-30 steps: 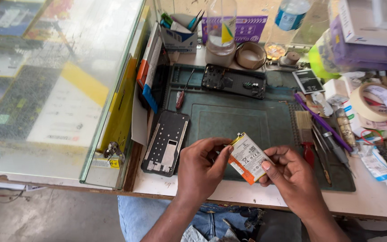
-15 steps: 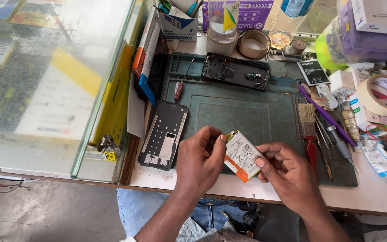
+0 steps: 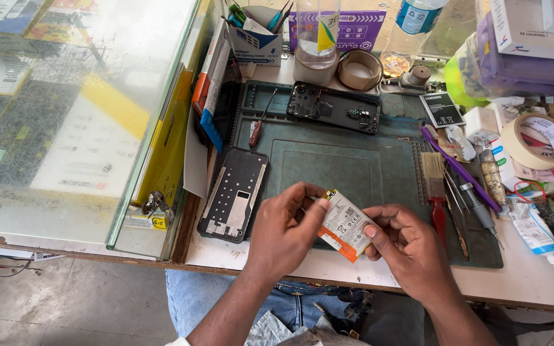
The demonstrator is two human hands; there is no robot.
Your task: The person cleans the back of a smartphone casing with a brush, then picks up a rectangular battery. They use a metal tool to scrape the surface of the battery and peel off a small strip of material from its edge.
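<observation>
Both hands hold a flat white phone battery [image 3: 344, 225] with an orange strip along its lower edge, just above the front of the green work mat [image 3: 335, 160]. My left hand [image 3: 285, 230] grips its left side with the fingers curled over the top. My right hand [image 3: 405, 247] pinches its right edge between thumb and fingers. A black phone back panel [image 3: 235, 195] lies on the mat's left, close to my left hand. An opened phone body [image 3: 333, 107] lies at the mat's far edge.
A glass display case [image 3: 78, 115] stands at the left. A brush [image 3: 435, 186], tweezers, a purple tool [image 3: 456, 166] and screwdrivers lie on the mat's right. A tape roll [image 3: 540, 141], boxes, a jar [image 3: 317, 32] and a bottle crowd the back and right.
The view has shifted slightly. Both hands keep the battery between them and have turned it a little, with my left fingers wrapping further over its upper left corner.
</observation>
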